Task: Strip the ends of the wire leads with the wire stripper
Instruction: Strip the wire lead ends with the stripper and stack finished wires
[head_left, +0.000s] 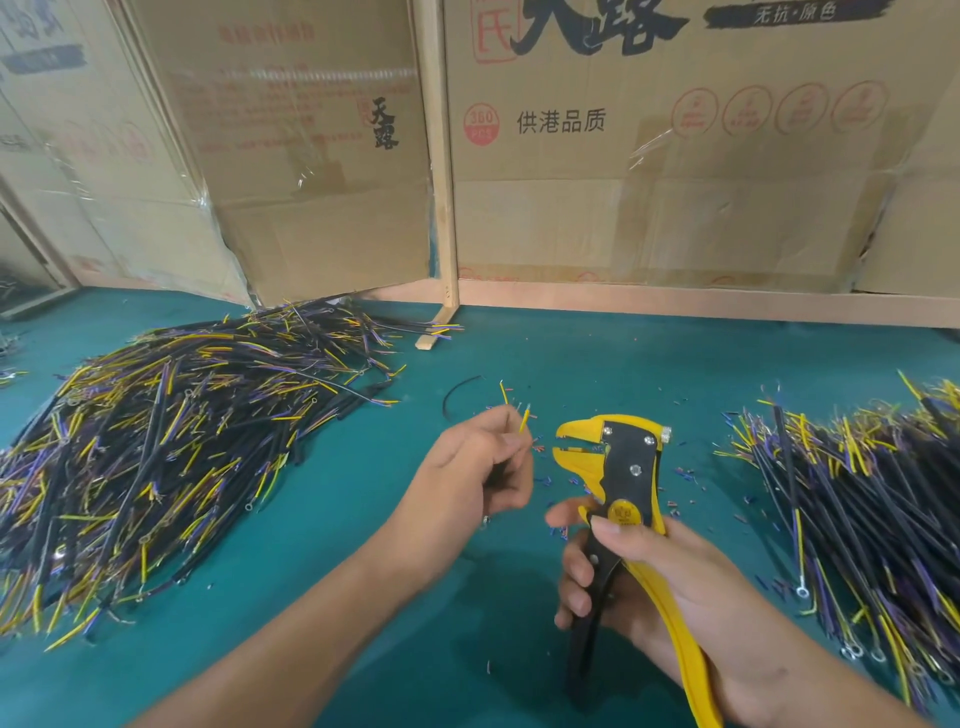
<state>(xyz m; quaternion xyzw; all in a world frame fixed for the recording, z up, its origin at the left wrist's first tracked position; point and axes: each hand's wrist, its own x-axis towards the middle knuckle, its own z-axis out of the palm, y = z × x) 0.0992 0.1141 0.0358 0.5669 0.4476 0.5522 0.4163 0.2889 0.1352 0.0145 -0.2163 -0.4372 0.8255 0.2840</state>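
Two hands work above a teal table (322, 519). At about 6 o'clock from the view's centre, the left hand (475, 467) pinches a wire lead (524, 420) between thumb and curled fingers; its yellow ends stick up past the fingertips, and a black loop of the same lead arcs out toward 11 o'clock from the hand. Just beside it, at 3 o'clock, the right hand (639, 582) grips the yellow-and-black wire stripper (623, 467), fingers wrapped round the black handle and the thumb laid across the pivot. The stripper stands nearly upright with its yellow jaws parted, pointing at the lead's tips but not touching them.

One large heap of black, yellow and purple wire leads (171, 441) fills the table's 9 o'clock side. A second pile of leads (872, 509) lies at 3 o'clock, several showing ring terminals at their ends. Small insulation scraps (680, 475) litter the mat around the stripper's head. Cardboard boxes (649, 156) printed with Chinese characters stand along the table's far edge at 12 o'clock, parted by a wooden post (441, 182).
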